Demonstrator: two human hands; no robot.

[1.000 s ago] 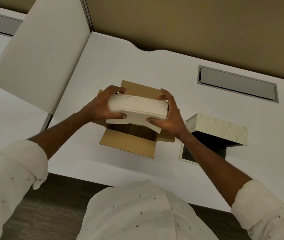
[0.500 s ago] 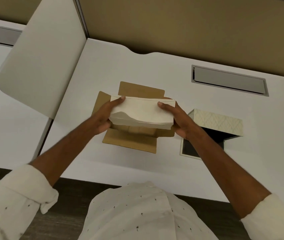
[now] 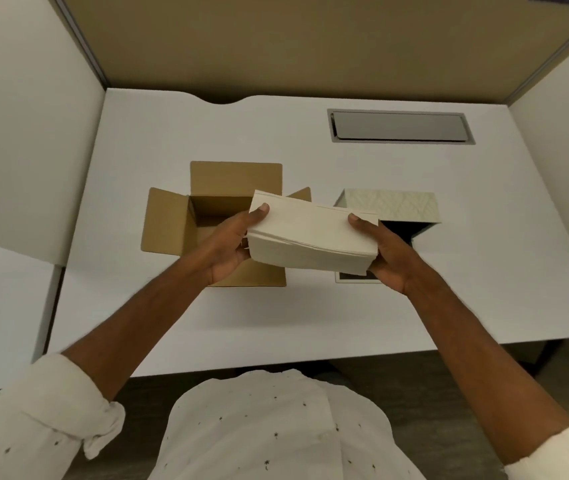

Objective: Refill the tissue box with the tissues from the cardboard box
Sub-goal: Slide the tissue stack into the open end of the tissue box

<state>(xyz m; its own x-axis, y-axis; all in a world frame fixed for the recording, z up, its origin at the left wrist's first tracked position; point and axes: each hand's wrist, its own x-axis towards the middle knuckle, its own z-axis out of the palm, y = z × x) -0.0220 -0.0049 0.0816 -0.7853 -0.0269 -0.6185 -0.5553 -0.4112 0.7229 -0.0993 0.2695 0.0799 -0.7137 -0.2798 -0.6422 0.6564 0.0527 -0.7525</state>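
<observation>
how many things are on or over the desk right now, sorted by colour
brown: 1, the open cardboard box
cream or white: 2, the stack of tissues held by the left hand and right hand, and the patterned tissue box lying open
grey: 1, the cable hatch set into the desk
total: 4

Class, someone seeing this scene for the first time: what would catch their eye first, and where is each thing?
The thick stack of tissues, gripped at its ends by the left hand and right hand, is held above the white desk at centre. Behind it on the left sits the open cardboard box; on the right, the patterned tissue box.
</observation>
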